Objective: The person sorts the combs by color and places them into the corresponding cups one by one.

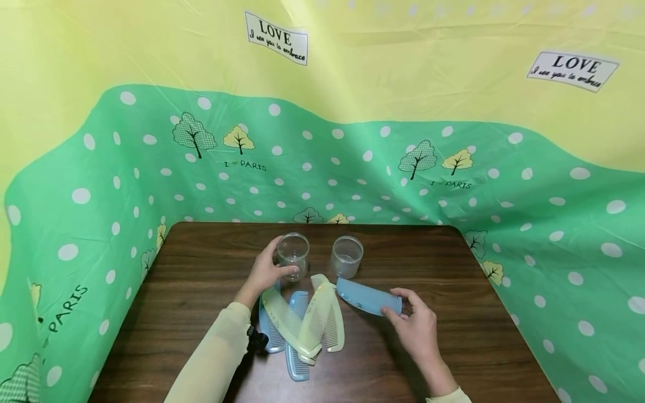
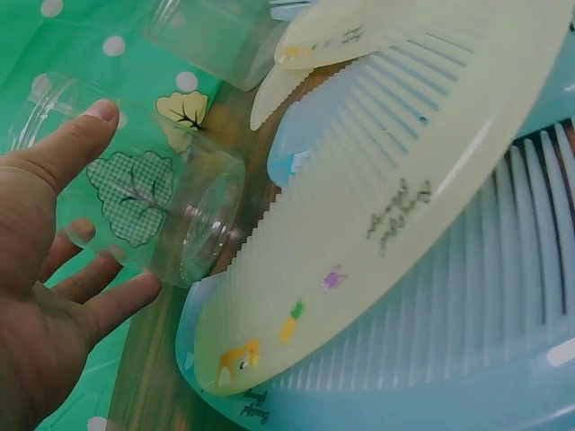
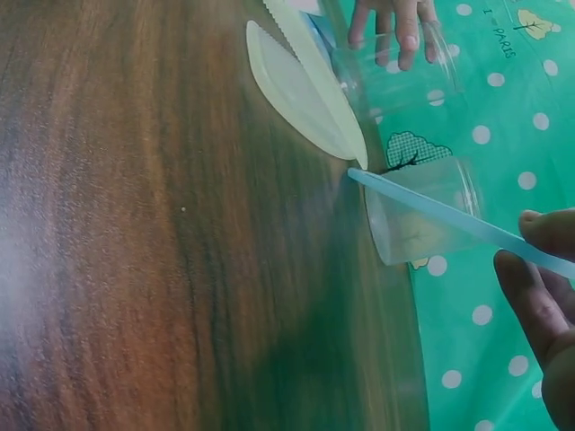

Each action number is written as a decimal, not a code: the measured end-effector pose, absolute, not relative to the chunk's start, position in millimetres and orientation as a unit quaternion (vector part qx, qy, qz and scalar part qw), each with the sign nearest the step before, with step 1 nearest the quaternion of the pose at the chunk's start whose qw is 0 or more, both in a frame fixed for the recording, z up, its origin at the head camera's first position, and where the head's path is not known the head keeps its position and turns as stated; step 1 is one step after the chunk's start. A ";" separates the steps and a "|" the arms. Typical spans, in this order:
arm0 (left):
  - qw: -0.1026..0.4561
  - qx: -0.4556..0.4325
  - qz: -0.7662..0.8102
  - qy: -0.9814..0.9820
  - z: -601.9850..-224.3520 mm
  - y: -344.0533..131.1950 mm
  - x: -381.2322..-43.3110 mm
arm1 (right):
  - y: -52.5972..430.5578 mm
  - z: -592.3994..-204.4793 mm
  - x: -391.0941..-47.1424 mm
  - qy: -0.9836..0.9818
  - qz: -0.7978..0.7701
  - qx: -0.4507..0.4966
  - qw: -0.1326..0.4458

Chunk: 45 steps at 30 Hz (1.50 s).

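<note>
My left hand [image 1: 266, 270] holds a clear cup [image 1: 293, 252] from its left side, thumb across the front and fingers behind. Between the thumb and fingers of my right hand [image 1: 417, 324] is one end of a blue comb [image 1: 370, 296]; its far end slants toward a second clear cup [image 1: 347, 251]. In the right wrist view this comb [image 3: 431, 208] appears edge-on, crossing in front of that cup [image 3: 395, 238]. Overlapping yellow combs [image 1: 286, 320] and blue combs [image 1: 297, 366] lie loosely piled below the cups; the left wrist view shows printed pictures on a yellow comb [image 2: 332, 278].
The dark wooden table [image 1: 403, 364] is enclosed at the back and sides by a green and yellow printed cloth [image 1: 302, 151]. A black device [image 1: 257, 340] sits at the left wrist, beside the comb pile. Both cups stand near the back half of the table.
</note>
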<state>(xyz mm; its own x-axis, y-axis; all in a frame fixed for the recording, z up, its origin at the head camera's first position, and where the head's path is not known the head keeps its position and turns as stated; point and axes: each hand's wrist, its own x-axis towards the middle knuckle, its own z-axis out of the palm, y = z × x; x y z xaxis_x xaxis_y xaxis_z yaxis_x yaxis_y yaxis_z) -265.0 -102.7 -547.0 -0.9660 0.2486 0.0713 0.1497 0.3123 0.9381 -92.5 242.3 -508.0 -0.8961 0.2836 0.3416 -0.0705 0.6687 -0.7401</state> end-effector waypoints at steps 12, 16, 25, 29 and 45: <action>0.039 0.123 0.551 0.824 -542.5 -103.7 -264.4 | 252.1 -489.9 -100.5 -0.864 0.412 -0.014 0.288; 0.043 0.120 0.547 0.827 -542.8 -103.5 -264.9 | 256.2 -478.7 -106.0 -0.867 0.398 0.005 0.300; 0.045 0.124 0.550 0.825 -542.1 -104.5 -264.4 | 256.6 -451.3 -120.4 -0.874 0.396 0.022 0.283; 0.045 0.129 0.556 0.820 -541.6 -104.7 -264.8 | 254.8 -440.9 -124.9 -0.870 0.413 0.023 0.268; 0.041 0.121 0.543 0.830 -544.1 -103.5 -265.4 | 243.1 -421.3 -144.0 -0.854 0.434 0.068 0.279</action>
<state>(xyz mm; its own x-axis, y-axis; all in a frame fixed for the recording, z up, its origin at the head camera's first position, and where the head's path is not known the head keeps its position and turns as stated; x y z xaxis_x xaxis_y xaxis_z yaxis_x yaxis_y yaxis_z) -265.4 -103.5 -544.1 -0.9673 0.2455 0.0638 0.1567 0.3805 0.9114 -144.0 243.1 -421.3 -0.8353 0.1256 0.5352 -0.3585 0.6137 -0.7035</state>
